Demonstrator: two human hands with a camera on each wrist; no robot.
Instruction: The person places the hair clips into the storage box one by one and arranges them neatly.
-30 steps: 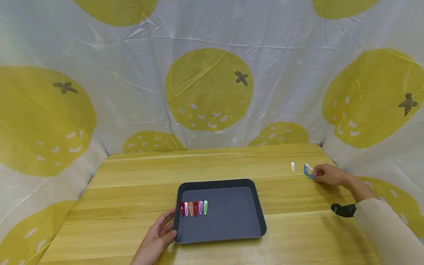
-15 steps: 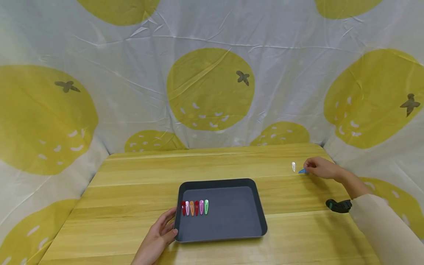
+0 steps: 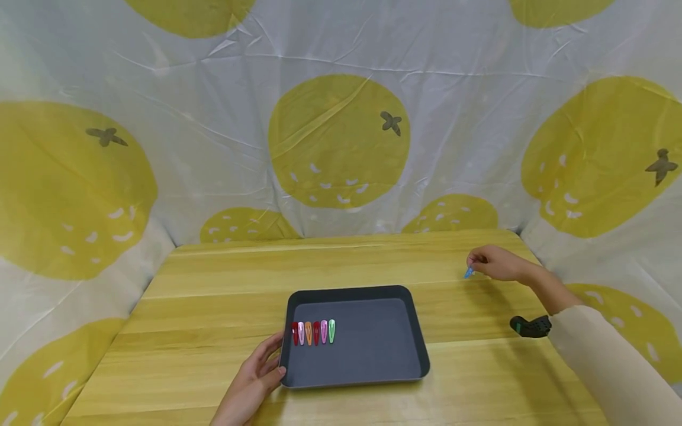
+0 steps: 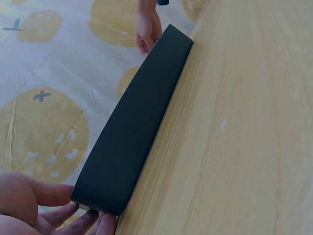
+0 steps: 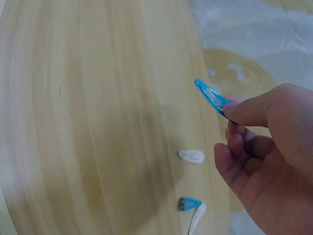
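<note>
While your right hand [image 3: 495, 263] pinches a blue, teardrop-shaped, metal-looking hair clip [image 5: 209, 96] above the far right of the wood-grain table [image 3: 186, 331], you seem mid-pick-up; the next move probably calls for clearing the wall of the dark grey rectangular tray [image 3: 373, 343]. Your left hand [image 3: 250, 378] grips that tray's left side, near six coloured clips [image 3: 317, 332]. In the head view your right hand seems to hide a white teardrop clip [image 5: 191, 156], a second blue clip [image 5: 189, 204] and a slender white clip [image 5: 197, 218], cut off in the wrist view.

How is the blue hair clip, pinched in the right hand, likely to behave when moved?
The blue hair clip seems stiff: it projects from the right hand without sagging. It is probably light, given its thin, slotted frame. Held near one end, it might twist.
</note>
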